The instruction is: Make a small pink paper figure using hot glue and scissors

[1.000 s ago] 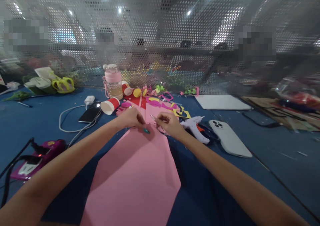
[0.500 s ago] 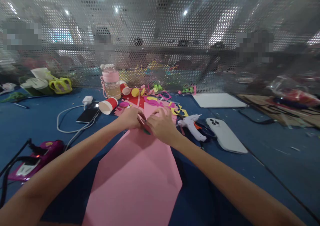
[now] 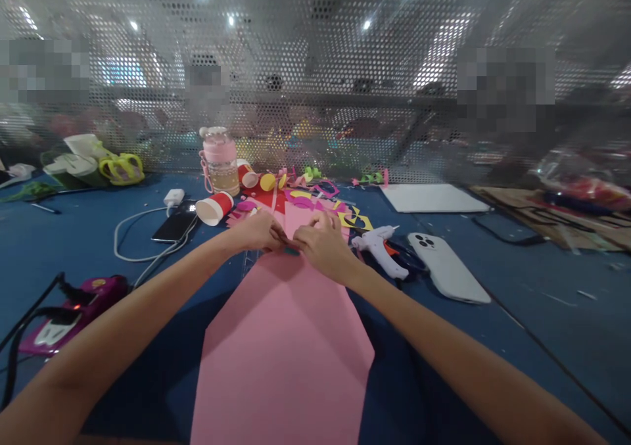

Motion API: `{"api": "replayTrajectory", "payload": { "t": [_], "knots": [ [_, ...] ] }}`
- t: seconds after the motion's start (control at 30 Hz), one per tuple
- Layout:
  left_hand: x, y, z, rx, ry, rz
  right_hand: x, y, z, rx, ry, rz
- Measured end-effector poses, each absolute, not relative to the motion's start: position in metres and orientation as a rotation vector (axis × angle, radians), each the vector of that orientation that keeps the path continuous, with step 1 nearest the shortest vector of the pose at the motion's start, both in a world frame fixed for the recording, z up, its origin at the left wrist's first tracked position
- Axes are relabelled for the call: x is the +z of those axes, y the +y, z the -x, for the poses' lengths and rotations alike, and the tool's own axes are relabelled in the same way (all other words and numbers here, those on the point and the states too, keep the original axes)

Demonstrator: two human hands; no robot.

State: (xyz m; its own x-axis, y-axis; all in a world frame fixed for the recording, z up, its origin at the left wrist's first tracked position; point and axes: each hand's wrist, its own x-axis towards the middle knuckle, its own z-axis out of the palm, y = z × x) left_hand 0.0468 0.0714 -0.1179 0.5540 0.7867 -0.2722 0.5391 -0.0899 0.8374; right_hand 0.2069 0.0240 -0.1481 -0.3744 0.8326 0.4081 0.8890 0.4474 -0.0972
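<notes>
A large sheet of pink paper stretches from the middle of the table towards me, its near end cut off by the frame's lower edge. Both hands are closed at its far, narrower end. My left hand pinches the paper's edge with bent fingers. Close beside it, my right hand is curled on the same edge, fingertips almost meeting the left ones. A small green patch shows just under the fingertips; what it is I cannot tell. The fingers partly hide the gripped edge.
Paper scraps lie beyond my hands. To the right are a white glue gun and a white phone. At left are a red paper cup, a pink-lidded bottle, a charging black phone and a purple power strip.
The near part of the pink sheet has swung to the right. Both hands stay at its far end, with fingers shifted slightly; the green patch is now flatter in view.
</notes>
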Motion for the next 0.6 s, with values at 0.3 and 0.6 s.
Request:
{"api": "replayTrajectory", "payload": {
  "t": [0.3,0.6],
  "knots": [
    [-0.1151,0.0677,-0.0526,0.299,1.235,-1.690,-0.1454,0.0246,-0.2091,0.100,-2.235,1.419],
    [-0.1150,0.0658,-0.0531,0.276,1.233,-1.612,-0.1445,0.0273,-0.2144,0.327,-2.136,1.411]
  ]
}}
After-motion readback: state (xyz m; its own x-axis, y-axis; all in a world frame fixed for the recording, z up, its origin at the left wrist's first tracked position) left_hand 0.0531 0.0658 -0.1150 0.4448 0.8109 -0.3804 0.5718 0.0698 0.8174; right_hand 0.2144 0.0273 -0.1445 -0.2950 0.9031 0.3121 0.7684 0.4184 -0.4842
